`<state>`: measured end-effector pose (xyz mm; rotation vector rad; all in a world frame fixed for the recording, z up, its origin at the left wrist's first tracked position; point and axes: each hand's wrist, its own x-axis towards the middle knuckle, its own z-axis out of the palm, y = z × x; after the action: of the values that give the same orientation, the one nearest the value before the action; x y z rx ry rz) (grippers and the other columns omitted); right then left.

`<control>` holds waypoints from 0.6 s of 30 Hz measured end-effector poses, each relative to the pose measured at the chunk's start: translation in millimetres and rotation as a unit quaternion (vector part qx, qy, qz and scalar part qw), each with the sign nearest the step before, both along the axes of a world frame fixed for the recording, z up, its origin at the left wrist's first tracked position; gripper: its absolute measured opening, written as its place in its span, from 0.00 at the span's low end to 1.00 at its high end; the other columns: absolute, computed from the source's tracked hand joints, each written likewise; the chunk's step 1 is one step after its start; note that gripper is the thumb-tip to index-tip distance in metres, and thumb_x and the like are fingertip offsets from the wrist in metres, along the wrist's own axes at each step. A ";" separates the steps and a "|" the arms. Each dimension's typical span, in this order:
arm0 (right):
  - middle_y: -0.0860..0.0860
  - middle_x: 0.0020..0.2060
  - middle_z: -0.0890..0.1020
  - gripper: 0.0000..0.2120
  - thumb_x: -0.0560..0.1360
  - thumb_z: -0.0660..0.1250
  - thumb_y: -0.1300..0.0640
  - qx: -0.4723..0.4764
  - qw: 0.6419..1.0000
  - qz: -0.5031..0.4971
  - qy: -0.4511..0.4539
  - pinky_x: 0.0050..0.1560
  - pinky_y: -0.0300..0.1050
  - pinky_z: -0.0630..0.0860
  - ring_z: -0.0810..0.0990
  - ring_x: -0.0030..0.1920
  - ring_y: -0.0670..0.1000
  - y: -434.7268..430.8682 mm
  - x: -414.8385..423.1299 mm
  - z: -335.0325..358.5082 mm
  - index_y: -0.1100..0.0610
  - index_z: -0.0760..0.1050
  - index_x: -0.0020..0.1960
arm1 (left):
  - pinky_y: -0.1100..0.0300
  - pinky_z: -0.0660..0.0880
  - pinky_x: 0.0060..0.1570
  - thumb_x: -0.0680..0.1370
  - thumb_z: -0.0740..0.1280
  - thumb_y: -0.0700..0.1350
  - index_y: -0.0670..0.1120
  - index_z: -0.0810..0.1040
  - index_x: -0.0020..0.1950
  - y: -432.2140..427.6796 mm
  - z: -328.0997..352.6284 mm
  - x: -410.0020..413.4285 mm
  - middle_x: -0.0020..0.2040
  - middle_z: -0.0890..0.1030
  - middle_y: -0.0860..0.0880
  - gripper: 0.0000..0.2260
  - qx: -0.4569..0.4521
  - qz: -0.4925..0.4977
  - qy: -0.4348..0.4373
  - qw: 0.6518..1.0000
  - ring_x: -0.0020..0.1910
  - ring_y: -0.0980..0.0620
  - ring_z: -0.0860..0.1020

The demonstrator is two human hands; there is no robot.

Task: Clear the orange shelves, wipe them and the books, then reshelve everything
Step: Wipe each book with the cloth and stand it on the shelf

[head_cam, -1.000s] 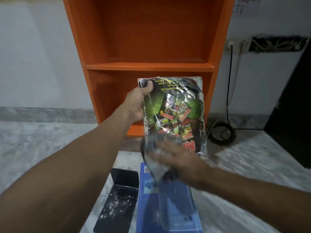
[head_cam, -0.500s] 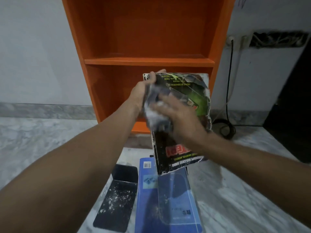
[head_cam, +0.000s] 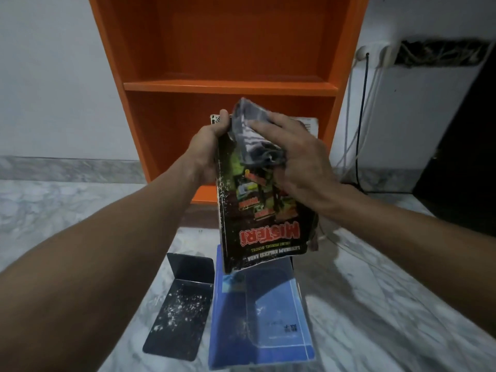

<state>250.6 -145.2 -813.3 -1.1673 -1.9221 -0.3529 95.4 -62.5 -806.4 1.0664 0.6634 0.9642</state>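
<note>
I hold a worn black book [head_cam: 264, 229] with a red title upside down in front of the orange shelves [head_cam: 228, 87]. My left hand [head_cam: 208, 151] grips its upper left corner, thumb on the cover. My right hand [head_cam: 290, 154] presses a grey cloth [head_cam: 252, 130] against the top of the cover. The shelf compartments in view hold nothing. A blue book [head_cam: 263, 318] lies flat on the marble floor below the held book.
A black metal bookend [head_cam: 179, 304], speckled with white dust, lies on the floor left of the blue book. Cables [head_cam: 359, 116] run down the white wall from sockets right of the shelves. A dark object stands at far right.
My right hand with the cloth has moved from the bottom of the cover to its top. The book has turned and tilted, its title now showing lower down.
</note>
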 end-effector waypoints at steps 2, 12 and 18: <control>0.60 0.68 0.73 0.25 0.70 0.70 0.61 -0.007 0.998 -0.003 -0.056 0.62 0.64 0.74 0.72 0.67 0.63 -5.4 -6.2 -25.4 0.54 0.75 0.67 | 0.46 0.81 0.48 0.81 0.56 0.61 0.43 0.77 0.66 -1.5 5.1 4.9 0.54 0.83 0.41 0.26 0.006 0.004 -0.022 1.000 0.51 0.40 0.83; 0.58 0.60 0.80 0.16 0.74 0.63 0.55 -0.036 0.980 0.153 -0.125 0.52 0.49 0.79 0.81 0.55 0.59 -41.5 7.8 -55.6 0.53 0.80 0.61 | 0.46 0.80 0.53 0.83 0.53 0.60 0.45 0.77 0.61 11.5 -2.4 -16.2 0.60 0.81 0.40 0.22 0.006 0.029 -0.031 0.999 0.55 0.40 0.82; 0.60 0.75 0.63 0.32 0.74 0.69 0.62 0.030 0.995 -0.081 -0.057 0.66 0.61 0.67 0.65 0.70 0.64 23.1 36.8 10.3 0.43 0.65 0.73 | 0.54 0.81 0.40 0.82 0.52 0.62 0.43 0.80 0.52 0.3 5.2 3.5 0.44 0.85 0.43 0.27 0.007 -0.005 -0.004 1.000 0.42 0.44 0.84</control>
<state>287.4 -122.0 -803.0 -1.2913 -1.9044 -0.5737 98.8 -62.2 -801.2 1.0778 0.6447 0.9645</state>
